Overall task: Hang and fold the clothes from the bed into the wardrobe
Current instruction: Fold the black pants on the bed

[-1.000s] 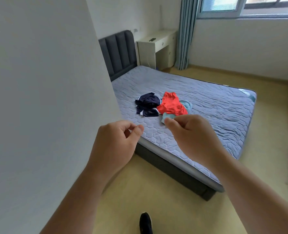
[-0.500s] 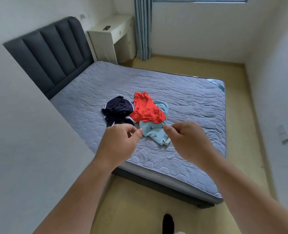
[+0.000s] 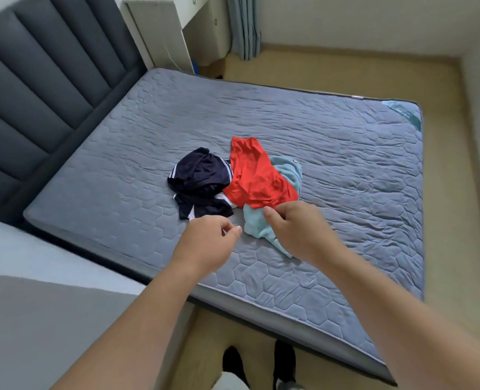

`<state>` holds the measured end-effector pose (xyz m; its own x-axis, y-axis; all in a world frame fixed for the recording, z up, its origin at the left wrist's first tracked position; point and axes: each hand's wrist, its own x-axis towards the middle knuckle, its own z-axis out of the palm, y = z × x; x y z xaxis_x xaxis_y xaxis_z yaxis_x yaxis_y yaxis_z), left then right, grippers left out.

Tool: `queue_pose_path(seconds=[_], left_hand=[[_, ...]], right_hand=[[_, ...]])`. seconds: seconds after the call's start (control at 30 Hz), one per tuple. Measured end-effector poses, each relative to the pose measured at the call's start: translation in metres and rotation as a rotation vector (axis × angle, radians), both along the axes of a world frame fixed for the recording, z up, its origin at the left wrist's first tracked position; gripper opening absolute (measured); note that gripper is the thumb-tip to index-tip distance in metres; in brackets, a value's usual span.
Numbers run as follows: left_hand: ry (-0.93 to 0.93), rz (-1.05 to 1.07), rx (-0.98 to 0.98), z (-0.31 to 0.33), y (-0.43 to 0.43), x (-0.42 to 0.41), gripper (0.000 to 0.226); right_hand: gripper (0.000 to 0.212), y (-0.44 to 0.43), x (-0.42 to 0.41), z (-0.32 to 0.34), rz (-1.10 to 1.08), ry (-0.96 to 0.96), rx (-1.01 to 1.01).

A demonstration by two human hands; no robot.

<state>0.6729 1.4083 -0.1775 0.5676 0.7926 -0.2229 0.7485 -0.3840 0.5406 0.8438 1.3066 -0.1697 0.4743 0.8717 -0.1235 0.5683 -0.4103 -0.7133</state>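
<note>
Red top (image 3: 255, 175) crumpled over pale-blue top (image 3: 257, 225), navy top (image 3: 199, 175) beside; left hand (image 3: 205, 243) curled empty, right hand (image 3: 298, 229) grip unclear

Light-blue garment (image 3: 287, 170) partly under red garment (image 3: 257, 175), right hand (image 3: 298, 229) grip unclear; headboard (image 3: 36, 80), desk (image 3: 171, 32) cut off

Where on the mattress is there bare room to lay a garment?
Bare mattress between headboard and navy garment, and right of the light blue garment. Crowded centre: red garment touches both, left hand and right hand beside them.

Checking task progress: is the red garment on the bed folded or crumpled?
Crumpled: the red garment lies bunched with uneven creases, partly over the light blue garment.
</note>
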Motion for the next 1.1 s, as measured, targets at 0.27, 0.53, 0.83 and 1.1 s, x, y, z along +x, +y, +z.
queue_pose_path(seconds=[0.27, 0.53, 0.83, 1.1], left_hand=[[0.198, 0.119, -0.151, -0.150, 0.131, 0.023, 0.015], [0.412, 0.096, -0.235, -0.327, 0.243, 0.018, 0.028], [0.686, -0.262, -0.187, -0.461, 0.316, 0.032, 0.053], [0.976, -0.351, -0.246, -0.516, 0.331, 0.032, 0.061]], right_hand=[[0.051, 0.123, 0.015, -0.108, -0.017, 0.045, -0.154], [0.036, 0.216, 0.005, -0.275, -0.023, 0.114, -0.357], [0.032, 0.249, -0.001, -0.397, -0.081, 0.129, -0.434], [0.034, 0.266, -0.004, -0.434, -0.106, 0.149, -0.414]])
